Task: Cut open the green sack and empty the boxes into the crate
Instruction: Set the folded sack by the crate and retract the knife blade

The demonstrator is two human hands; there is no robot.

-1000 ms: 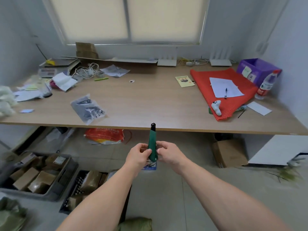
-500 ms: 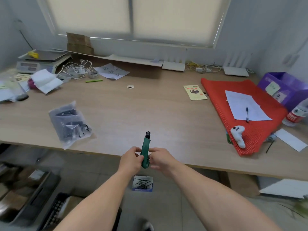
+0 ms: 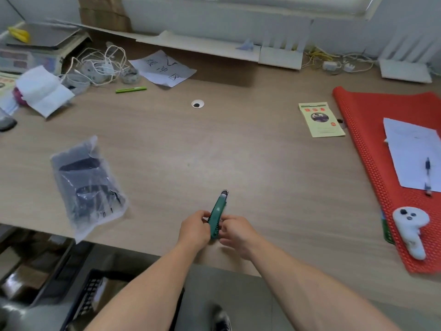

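Observation:
A green utility knife [image 3: 216, 215] points away from me, just above the front part of the wooden table [image 3: 214, 149]. My left hand [image 3: 194, 228] grips its lower handle from the left. My right hand [image 3: 235, 231] pinches the same end from the right. A black crate [image 3: 81, 304] holding a brown box sits on the floor at the lower left, under my left forearm. A grey crate [image 3: 47, 271] with boxes lies further left under the table edge. The green sack is out of view.
A clear bag of dark parts [image 3: 87, 187] lies on the table's left front. A red mat [image 3: 391, 168] with paper, a pen and a white controller [image 3: 410, 231] covers the right side. White cables, papers and a scale crowd the back left. A shoe [image 3: 222, 317] shows below.
I have stepped up to the table and the view tilted down. Both hands carried the knife forward from below the table edge to above its surface.

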